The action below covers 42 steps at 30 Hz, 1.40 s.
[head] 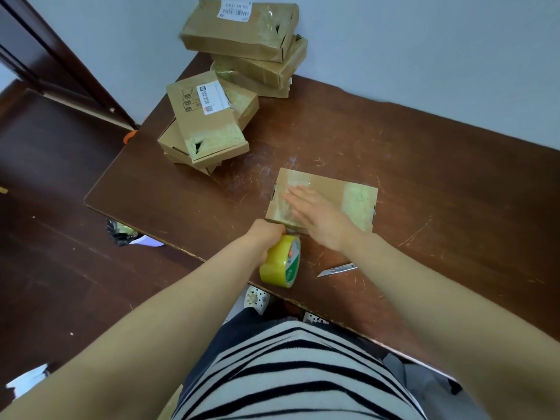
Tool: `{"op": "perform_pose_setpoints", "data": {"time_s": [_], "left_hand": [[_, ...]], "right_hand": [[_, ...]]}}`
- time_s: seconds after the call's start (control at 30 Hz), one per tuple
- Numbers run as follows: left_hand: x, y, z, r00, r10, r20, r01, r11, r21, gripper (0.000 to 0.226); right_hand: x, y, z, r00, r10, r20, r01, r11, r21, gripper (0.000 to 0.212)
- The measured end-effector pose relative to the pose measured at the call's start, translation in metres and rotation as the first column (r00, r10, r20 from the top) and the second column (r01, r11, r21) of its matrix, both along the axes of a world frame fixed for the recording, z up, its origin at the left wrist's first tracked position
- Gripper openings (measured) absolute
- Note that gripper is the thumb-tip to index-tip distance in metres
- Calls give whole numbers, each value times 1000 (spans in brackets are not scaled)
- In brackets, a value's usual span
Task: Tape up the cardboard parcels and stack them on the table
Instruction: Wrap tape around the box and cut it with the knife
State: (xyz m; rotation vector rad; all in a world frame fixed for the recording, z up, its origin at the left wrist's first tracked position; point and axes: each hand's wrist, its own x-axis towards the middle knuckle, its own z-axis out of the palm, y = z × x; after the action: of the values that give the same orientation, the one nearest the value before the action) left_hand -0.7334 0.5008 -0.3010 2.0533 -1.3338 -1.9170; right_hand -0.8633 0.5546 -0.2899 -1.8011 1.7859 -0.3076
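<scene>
Taping a cardboard parcel (322,199) flat on the desk (424,183).
The yellow tape roll (281,262) is gripped in the closed left hand (266,237) at the parcel's near corner — the right hand (318,216), fingers spread, is pressed flat on top. Two stacks of parcels (212,122) (251,47) are seen at the far-left corner, a utility knife (337,270) nearby.

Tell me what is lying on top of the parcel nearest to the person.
The right hand lies flat on the nearest parcel, over clear tape. The cardboard under the palm is hidden.
</scene>
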Motion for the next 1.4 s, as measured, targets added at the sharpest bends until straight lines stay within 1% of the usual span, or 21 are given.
{"op": "perform_pose_setpoints", "data": {"time_s": [0.07, 0.13, 0.17, 0.27, 0.37, 0.47, 0.57, 0.7, 0.77, 0.8, 0.83, 0.87, 0.9, 0.93, 0.97, 1.0, 1.07, 1.13, 1.2, 1.3, 1.4], "left_hand": [[0, 0, 0, 1000, 13, -5, -13, 1000, -10, 8], [-1, 1, 0, 1000, 9, -2, -9, 1000, -7, 6], [0, 1, 1, 1000, -11, 10, 12, 1000, -7, 2], [7, 5, -3, 988, -121, 100, 121, 993, 8, 25], [14, 4, -4, 986, -111, 123, 107, 994, 37, 37], [19, -3, 1, 989, -54, 137, 53, 999, 7, 28], [22, -9, 4, 990, -18, 138, 18, 1000, -1, 30], [27, -12, 8, 993, 13, 121, -15, 1000, 15, 38], [30, -14, 11, 994, 27, 108, -28, 1000, 10, 39], [32, -15, 13, 994, 34, 101, -35, 999, 11, 40], [33, -16, 16, 995, 40, 94, -42, 999, 16, 41], [34, -19, 18, 995, 44, 89, -46, 999, 23, 42], [35, -21, 21, 996, 41, 85, -43, 999, 26, 43], [36, -23, 23, 996, 38, 81, -40, 999, 23, 43], [36, -24, 25, 996, 39, 77, -41, 999, 17, 44], [37, -26, 25, 996, 38, 75, -39, 999, 14, 45], [40, -30, 26, 996, 31, 78, -32, 999, 21, 47], [45, -36, 26, 996, 39, 85, -41, 999, 31, 43], [50, -42, 28, 994, 57, 89, -60, 998, 25, 42], [54, -46, 30, 992, 87, 92, -90, 996, 22, 41], [55, -50, 33, 992, 111, 56, -113, 993, 23, 36]], "right_hand": [[2, -17, -16, 984, 129, -125, -125, 991, 41, 51], [0, -20, -36, 952, 186, -244, -171, 982, 79, 53], [-1, -19, -43, 935, 197, -293, -186, 980, 67, 54], [-2, -18, -51, 929, 223, -295, -223, 974, 34, 55], [0, -17, -54, 921, 223, -320, -228, 973, 25, 62], [5, -11, -58, 882, 185, -433, -216, 976, -22, 68], [11, -6, -61, 853, 134, -504, -208, 974, -94, 63], [14, -8, -60, 839, 151, -523, -209, 977, -53, 63], [8, -8, -55, 825, 219, -521, -253, 967, 6, 73], [4, -10, -48, 842, 265, -470, -272, 961, 54, 81], [1, -13, -41, 889, 262, -374, -245, 965, 94, 85], [1, -18, -33, 947, 184, -264, -165, 982, 95, 82], [3, -26, -29, 982, 61, -178, -52, 997, 58, 75], [5, -36, -28, 988, -61, -139, 63, 998, 10, 70], [9, -44, -29, 976, -144, -165, 141, 990, -25, 68], [15, -49, -32, 956, -184, -230, 182, 983, -29, 73], [25, -51, -44, 911, -199, -362, 203, 979, -26, 85], [28, -49, -54, 880, -202, -430, 189, 979, -72, 84], [27, -52, -57, 880, -208, -427, 195, 978, -74, 83], [27, -52, -55, 903, -194, -384, 186, 981, -59, 90], [33, -41, -55, 895, -132, -425, 104, 991, -87, 88]]}}
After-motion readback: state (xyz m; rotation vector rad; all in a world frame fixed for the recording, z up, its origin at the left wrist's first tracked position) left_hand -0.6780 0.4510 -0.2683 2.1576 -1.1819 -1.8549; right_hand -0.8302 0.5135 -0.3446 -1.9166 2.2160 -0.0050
